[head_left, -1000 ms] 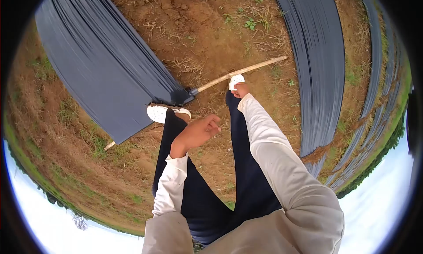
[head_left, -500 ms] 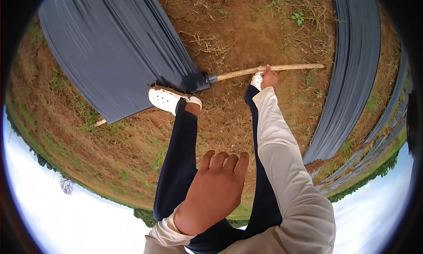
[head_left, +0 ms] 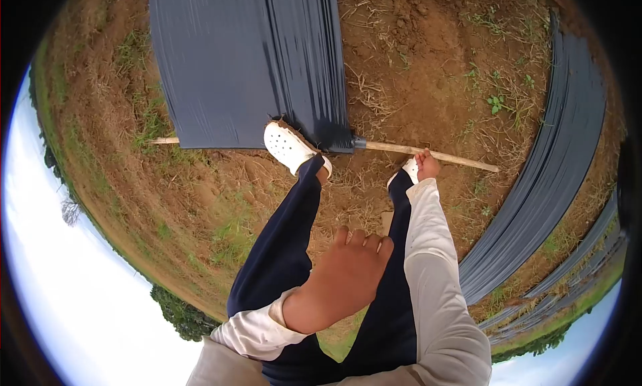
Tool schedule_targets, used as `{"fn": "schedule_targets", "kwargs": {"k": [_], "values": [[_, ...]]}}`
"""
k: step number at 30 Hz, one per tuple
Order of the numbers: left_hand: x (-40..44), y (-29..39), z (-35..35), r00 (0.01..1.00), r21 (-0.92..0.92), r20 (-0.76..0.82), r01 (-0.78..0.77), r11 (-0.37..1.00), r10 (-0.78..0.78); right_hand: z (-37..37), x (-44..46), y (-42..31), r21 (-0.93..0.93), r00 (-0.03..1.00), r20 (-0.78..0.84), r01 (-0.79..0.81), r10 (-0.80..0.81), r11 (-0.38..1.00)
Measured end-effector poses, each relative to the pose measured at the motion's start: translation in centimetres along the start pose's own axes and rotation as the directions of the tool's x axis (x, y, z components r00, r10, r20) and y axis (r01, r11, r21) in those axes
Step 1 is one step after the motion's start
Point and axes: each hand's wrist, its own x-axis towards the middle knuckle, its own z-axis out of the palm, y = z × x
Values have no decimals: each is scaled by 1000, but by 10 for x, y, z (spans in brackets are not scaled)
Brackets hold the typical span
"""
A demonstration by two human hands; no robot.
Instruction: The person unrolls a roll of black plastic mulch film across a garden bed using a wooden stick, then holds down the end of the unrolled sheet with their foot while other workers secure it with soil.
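Observation:
My right hand (head_left: 428,165) is closed around a wooden pole (head_left: 461,160), near its right end. The pole runs left into the rolled edge of a sheet of black plastic film (head_left: 221,71), and its other end sticks out at the film's left corner. My left hand (head_left: 341,279) is in front of my thighs, back up, with its fingers curled under; whatever they hold, if anything, is hidden. A white clog (head_left: 289,145) on my left foot, with soil along its edge, rests against the film's near edge. The other white clog (head_left: 411,168) is beside my right hand.
Another long strip of black plastic film (head_left: 535,205) lies along the ground at the right, with more strips (head_left: 555,279) beyond. Brown soil (head_left: 428,71) with dry straw and a small green plant (head_left: 495,104) lies between the films. Trees (head_left: 177,312) stand at the field's edge.
The view has turned and shifted, so the film and pole now appear farther right and the pole slopes down to the right. My right hand still grips the pole; my left hand stays curled.

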Motion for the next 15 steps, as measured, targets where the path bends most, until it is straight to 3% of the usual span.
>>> {"fn": "schedule_targets", "kwargs": {"k": [2,4,8,10,12,14,15], "values": [[-2,5,0,995,-54,-11,-103,993,103,1,-3,1,29,1000,4,7,-7,1000],[-2,9,-2,994,-99,-41,-104,990,100,5,-2,7,49,999,34,13,-15,999],[0,8,-5,989,-51,-112,-107,993,101,19,-19,19,-149,964,222,-114,146,982],[2,3,-3,992,-32,-97,-79,996,76,11,-45,24,35,970,200,-151,141,988],[4,-8,-3,994,-16,-81,-72,997,71,-21,-61,31,-29,944,263,-198,198,980],[5,-24,-6,984,-86,-180,5,996,-20,-79,-58,39,-464,935,213,-158,283,872],[5,-30,-8,968,-104,-246,15,994,-40,-113,-59,42,-665,949,202,-50,243,745]]}}
